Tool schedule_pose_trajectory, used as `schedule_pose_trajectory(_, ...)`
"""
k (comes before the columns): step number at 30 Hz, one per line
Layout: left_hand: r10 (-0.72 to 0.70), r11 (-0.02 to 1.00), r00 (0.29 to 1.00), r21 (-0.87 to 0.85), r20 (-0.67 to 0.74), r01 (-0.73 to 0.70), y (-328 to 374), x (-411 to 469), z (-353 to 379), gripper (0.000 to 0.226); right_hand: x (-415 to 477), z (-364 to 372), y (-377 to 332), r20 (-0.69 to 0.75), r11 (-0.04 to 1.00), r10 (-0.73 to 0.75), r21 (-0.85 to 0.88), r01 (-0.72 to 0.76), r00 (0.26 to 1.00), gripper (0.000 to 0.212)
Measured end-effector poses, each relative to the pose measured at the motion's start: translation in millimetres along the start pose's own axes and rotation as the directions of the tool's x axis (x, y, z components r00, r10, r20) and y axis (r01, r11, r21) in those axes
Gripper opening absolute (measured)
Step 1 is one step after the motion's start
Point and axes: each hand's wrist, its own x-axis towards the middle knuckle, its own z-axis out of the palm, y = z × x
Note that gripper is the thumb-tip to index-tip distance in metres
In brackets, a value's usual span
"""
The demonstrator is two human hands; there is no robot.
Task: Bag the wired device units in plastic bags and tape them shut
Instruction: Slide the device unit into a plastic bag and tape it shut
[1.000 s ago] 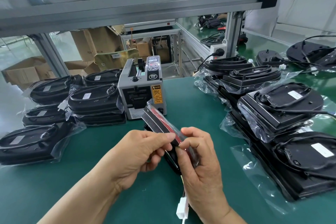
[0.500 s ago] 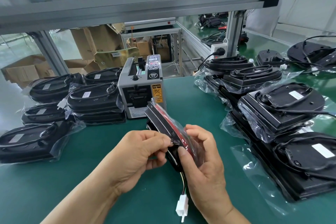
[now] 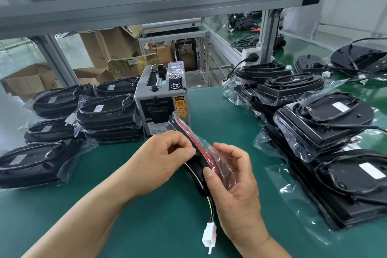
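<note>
I hold a black device unit [image 3: 194, 170] with a red strip on edge above the green mat, partly inside a clear plastic bag [image 3: 222, 165]. My left hand [image 3: 161, 161] pinches the bag and the unit's upper edge between thumb and fingers. My right hand [image 3: 234, 186] grips the bag's open end and the unit from the right. The unit's coloured wires hang down to a white connector [image 3: 209, 237] outside the bag. A grey tape dispenser [image 3: 161, 100] stands just behind the unit.
Bagged black units are stacked at the left [image 3: 106, 111] and along the right [image 3: 322, 123]. Unbagged units with cables [image 3: 362, 58] lie at the far right. An aluminium frame beam [image 3: 159, 4] crosses overhead. Cardboard boxes [image 3: 109, 48] stand behind the bench.
The unit has tilted and lifted slightly. My right hand has opened out along the bag's end, and the white connector now hangs lower and further clear of my wrist.
</note>
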Motion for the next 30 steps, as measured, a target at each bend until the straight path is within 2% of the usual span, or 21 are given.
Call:
schedule_pose_trajectory(5, 0.062, 0.995, 0.998, -0.077, 0.01, -0.061, -1, 2, -4, 0.015, 0, 0, 1, 0.006, 1.0, 0.02, 0.005, -0.02, 1.0, 0.043)
schedule_pose_trajectory(11, 0.089, 0.996, 0.987, -0.007, 0.131, -0.089, 2, 7, -7, 0.019, -1, 0, 1, 0.01, 0.999, 0.033, -0.002, -0.033, 0.999, 0.043)
schedule_pose_trajectory(15, 0.104, 0.995, 0.986, -0.004, 0.127, -0.104, -1, 10, -8, 0.013, 0, 0, 2, 0.002, 1.0, 0.028, -0.003, -0.028, 1.0, 0.042)
schedule_pose_trajectory(30, 0.065, 0.998, 0.997, 0.001, 0.038, -0.065, -5, 12, 2, 0.017, 0, 0, 2, 0.004, 1.0, 0.025, 0.012, -0.025, 1.0, 0.041)
